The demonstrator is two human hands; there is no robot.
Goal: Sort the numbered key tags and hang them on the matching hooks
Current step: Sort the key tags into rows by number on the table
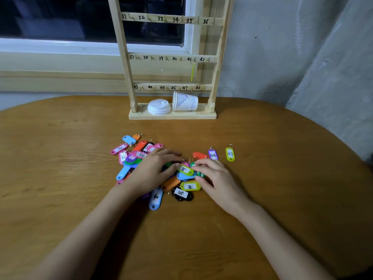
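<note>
A pile of coloured numbered key tags (141, 156) lies in the middle of the wooden table (60, 158). My left hand (155, 170) rests on the pile with loosely bent fingers beside a yellow tag (184, 169). My right hand (217, 176) pinches a green tag (198, 173) between fingertips and thumb at the pile's right edge. A purple tag marked 44 (213, 155), a yellow tag marked 47 (230, 154) and an orange tag (198, 155) lie apart to the right. The wooden hook rack (173, 57) stands behind, numbered 31 to 48. One yellow tag (192, 72) hangs at hook 41.
On the rack's base lie a stack of white lids (158, 107) and a paper cup (185, 102) on its side. A window sill runs behind on the left, and a grey wall (282, 57) stands to the right. The table edge curves round at right.
</note>
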